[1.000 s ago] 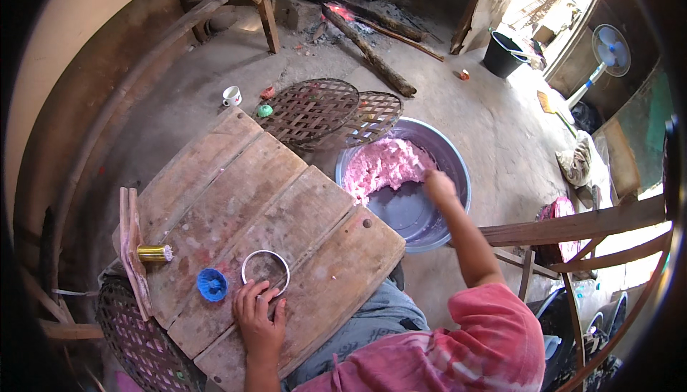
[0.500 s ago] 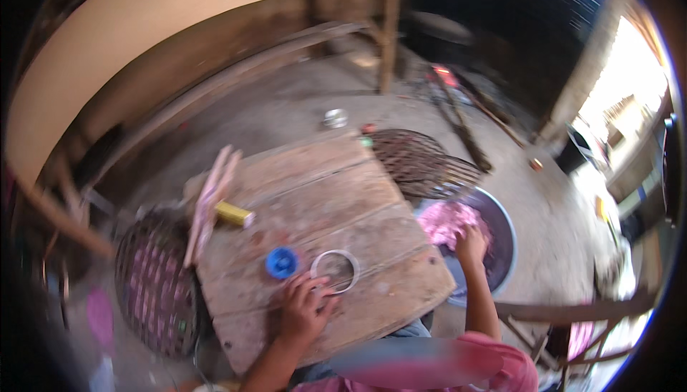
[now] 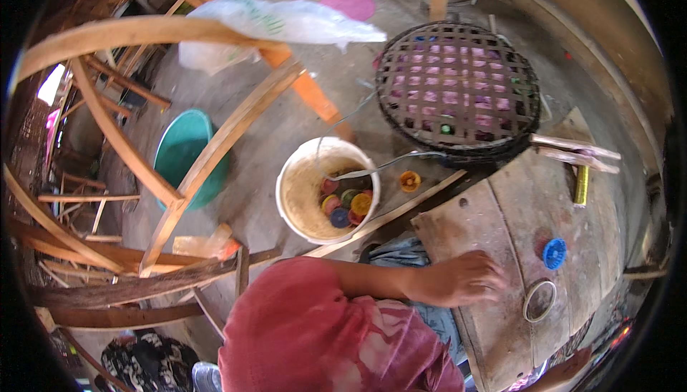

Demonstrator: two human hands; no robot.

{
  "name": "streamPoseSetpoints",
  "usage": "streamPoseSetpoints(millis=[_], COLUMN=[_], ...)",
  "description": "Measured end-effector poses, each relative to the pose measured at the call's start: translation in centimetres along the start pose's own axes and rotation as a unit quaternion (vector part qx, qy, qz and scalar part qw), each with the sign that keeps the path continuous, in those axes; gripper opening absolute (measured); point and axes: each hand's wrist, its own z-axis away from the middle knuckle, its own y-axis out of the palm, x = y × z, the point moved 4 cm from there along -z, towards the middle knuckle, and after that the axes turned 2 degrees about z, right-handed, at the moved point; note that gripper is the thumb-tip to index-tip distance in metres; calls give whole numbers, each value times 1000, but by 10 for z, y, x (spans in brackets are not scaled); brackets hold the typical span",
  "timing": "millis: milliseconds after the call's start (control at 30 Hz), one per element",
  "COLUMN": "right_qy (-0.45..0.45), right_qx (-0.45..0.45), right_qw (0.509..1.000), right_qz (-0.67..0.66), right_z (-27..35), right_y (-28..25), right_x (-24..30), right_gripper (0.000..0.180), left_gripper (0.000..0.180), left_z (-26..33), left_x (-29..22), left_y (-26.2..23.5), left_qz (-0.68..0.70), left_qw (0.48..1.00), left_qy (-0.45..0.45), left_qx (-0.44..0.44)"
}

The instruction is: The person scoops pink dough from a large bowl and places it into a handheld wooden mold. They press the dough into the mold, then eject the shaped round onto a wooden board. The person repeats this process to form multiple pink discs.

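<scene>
My left hand [image 3: 472, 277] is over the near edge of the wooden table [image 3: 494, 327]. Its slightly blurred fingers reach toward the boards and hold nothing I can see. A thin white ring [image 3: 527, 311] lies just beyond the fingertips, with a ridged blue plastic cap [image 3: 554, 254] beside it. At the lower right rim, part of my right arm [image 3: 562, 374] shows near a bit of pink material; its fingers are hidden. A white bucket [image 3: 297, 209] holding several coloured round caps and a metal-looking handled tool stands left of the table.
A dark woven rack [image 3: 458, 91] sits over pink pieces beyond the table. Wooden sticks [image 3: 580, 152] and a yellow packet [image 3: 581, 186] lie at the table's far end. An orange cap [image 3: 409, 181] is on the floor. Leftward are a teal bucket [image 3: 189, 149] and wooden chair frames [image 3: 236, 127].
The view has swung left, bringing the white bucket, teal bucket and chairs into sight. My left hand has come away from the white ring. The basin with pink material has left the view.
</scene>
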Motion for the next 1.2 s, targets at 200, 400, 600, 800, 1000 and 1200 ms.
streamPoseSetpoints(millis=[200, 400, 600, 800, 1000, 1200], right_qy=[96, 74, 82, 250, 133, 154], right_qx=[98, -11, 54, -42, 11, 18], right_qw=[973, 960, 948, 865, 922, 914], right_qz=[-187, -268, -303, -433, -364, -376], right_z=[-89, -93, -43, -35, -41, -45], right_y=[46, 112, 142, 149, 132, 136], right_x=[102, 135, 110, 102, 104, 105], right_gripper=[25, 14, 12, 12, 8, 11], left_gripper=[23, 31, 28, 38, 42, 71], left_z=[92, 41, -37, -110, -93, 7], left_x=[-17, -30, -96, -213, -339, -383], left_y=[-74, -152, -263, -349, -363, -271], left_qz=[-171, -336, -593, -767, -735, -660], left_qw=[982, 941, 803, 626, 505, 89], left_qy=[-48, -29, 46, 53, 216, 485], left_qx=[62, 24, -22, -131, -398, -567])
